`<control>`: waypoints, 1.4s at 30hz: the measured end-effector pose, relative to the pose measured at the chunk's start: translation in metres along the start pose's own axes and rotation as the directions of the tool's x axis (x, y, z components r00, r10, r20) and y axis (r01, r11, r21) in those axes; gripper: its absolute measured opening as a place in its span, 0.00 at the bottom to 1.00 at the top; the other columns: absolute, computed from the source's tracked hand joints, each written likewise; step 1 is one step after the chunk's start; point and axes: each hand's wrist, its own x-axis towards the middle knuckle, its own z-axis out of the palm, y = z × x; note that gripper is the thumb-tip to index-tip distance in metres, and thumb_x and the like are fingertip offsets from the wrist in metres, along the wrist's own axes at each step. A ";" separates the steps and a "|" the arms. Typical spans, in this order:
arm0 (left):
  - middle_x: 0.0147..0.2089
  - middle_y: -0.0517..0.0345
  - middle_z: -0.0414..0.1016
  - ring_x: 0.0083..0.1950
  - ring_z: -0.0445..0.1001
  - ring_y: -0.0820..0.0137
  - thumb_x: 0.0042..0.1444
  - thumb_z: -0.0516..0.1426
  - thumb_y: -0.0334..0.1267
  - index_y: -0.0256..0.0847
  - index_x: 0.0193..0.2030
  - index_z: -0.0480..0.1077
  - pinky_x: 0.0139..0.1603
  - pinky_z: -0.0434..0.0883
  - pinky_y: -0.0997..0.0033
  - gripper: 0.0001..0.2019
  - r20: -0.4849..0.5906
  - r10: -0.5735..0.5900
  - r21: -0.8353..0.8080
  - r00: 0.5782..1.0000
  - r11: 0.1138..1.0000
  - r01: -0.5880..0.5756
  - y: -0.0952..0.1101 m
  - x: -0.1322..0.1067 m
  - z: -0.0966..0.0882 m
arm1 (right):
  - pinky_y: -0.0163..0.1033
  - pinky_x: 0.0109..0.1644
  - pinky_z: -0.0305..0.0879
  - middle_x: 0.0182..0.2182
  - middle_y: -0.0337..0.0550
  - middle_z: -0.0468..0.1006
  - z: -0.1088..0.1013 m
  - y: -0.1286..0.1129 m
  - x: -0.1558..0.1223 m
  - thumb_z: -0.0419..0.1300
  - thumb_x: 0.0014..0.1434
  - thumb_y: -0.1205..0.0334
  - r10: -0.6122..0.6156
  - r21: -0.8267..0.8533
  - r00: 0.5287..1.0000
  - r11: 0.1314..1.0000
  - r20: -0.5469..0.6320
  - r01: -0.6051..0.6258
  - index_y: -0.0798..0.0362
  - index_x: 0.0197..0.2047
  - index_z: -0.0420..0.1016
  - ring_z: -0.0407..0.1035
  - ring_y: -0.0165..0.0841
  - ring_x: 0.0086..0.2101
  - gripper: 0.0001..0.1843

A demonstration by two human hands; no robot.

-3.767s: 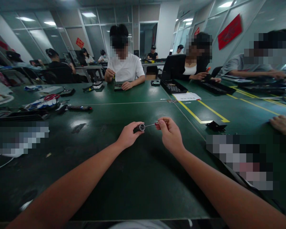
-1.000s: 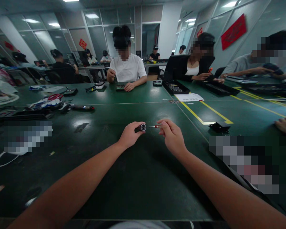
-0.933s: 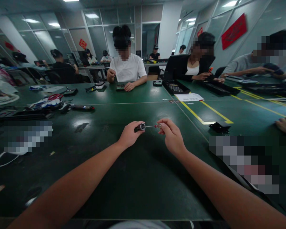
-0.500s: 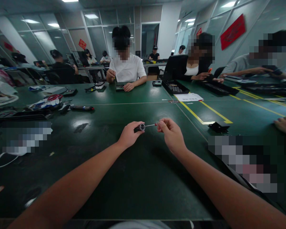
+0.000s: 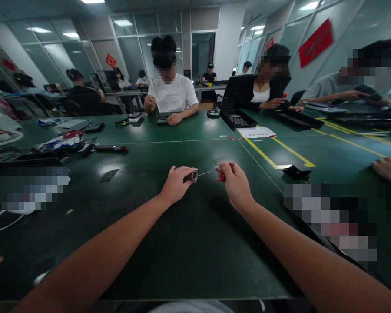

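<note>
Cylinder (image 5: pixel 192 175), small and dark, is pinched in the left hand (image 5: pixel 176 184) just over the table (image 5: pixel 182 252). The right hand (image 5: pixel 234 184) pinches a screwdriver (image 5: pixel 207 172), tip at the cylinder's metal end, so the work looks midway. Farther off lies a black tray (image 5: pixel 236 118).

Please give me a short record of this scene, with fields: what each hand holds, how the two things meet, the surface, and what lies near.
Left: the left hand pinches a small dark cylinder with a silver end.
Right: the right hand grips a thin screwdriver with a red handle.
Contact: the screwdriver's metal tip meets the cylinder's silver end.
Surface: dark green table with yellow tape lines.
Near: a small black holder lies to the right; a co-worker's hand rests at the right edge.
</note>
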 end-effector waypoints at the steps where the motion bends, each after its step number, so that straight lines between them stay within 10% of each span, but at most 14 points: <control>1: 0.58 0.56 0.76 0.62 0.71 0.61 0.62 0.60 0.34 0.48 0.56 0.73 0.73 0.47 0.38 0.16 0.003 0.001 -0.001 1.000 1.000 -0.001 0.000 0.000 0.000 | 0.39 0.33 0.68 0.28 0.37 0.74 0.000 -0.001 -0.001 0.59 0.61 0.47 -0.024 -0.028 1.000 0.999 0.018 0.025 0.50 0.38 0.72 0.68 0.31 0.28 0.15; 11: 0.56 0.56 0.78 0.61 0.72 0.60 0.60 0.63 0.34 0.47 0.55 0.73 0.72 0.49 0.40 0.16 -0.044 -0.007 -0.028 0.999 1.000 0.006 0.002 0.000 -0.002 | 0.43 0.39 0.68 0.29 0.41 0.77 -0.001 -0.011 -0.009 0.56 0.66 0.49 -0.182 -0.249 0.958 0.939 0.223 0.237 0.51 0.40 0.72 0.72 0.34 0.31 0.13; 42: 0.53 0.56 0.79 0.53 0.73 0.59 0.58 0.65 0.35 0.47 0.55 0.74 0.61 0.65 0.51 0.18 -0.086 0.014 0.008 0.996 1.000 -0.013 -0.005 0.002 0.000 | 0.43 0.40 0.67 0.31 0.41 0.77 -0.004 -0.022 -0.013 0.53 0.68 0.51 -0.280 -0.325 0.955 0.898 0.093 0.295 0.50 0.41 0.71 0.71 0.34 0.32 0.12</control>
